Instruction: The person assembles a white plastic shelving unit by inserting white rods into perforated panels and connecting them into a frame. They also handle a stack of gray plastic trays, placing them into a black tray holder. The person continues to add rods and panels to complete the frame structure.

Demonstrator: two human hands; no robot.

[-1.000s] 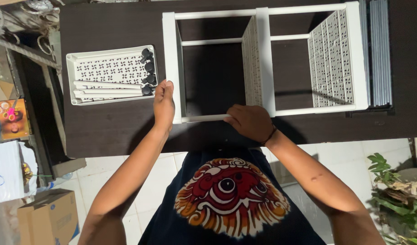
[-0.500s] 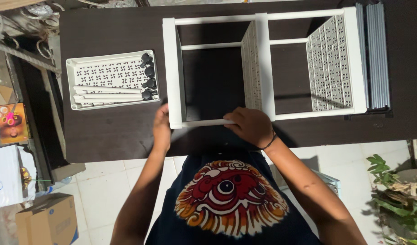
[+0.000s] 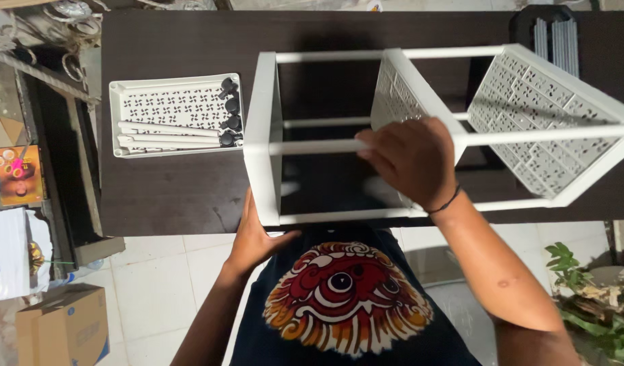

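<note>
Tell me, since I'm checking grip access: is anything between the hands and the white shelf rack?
Nothing visible. The right hand already grips a rod of the white shelf rack, and the left hand holds its near corner.

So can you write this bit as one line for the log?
left hand: holds white rack end | right hand: grips upper pole | rack: tilted above dark table | tray of parts: left

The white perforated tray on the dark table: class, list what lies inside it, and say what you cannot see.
Inside the white perforated tray lie several white rods along its near side and black caster wheels at its right end. The tray floor beneath them is covered.
</note>
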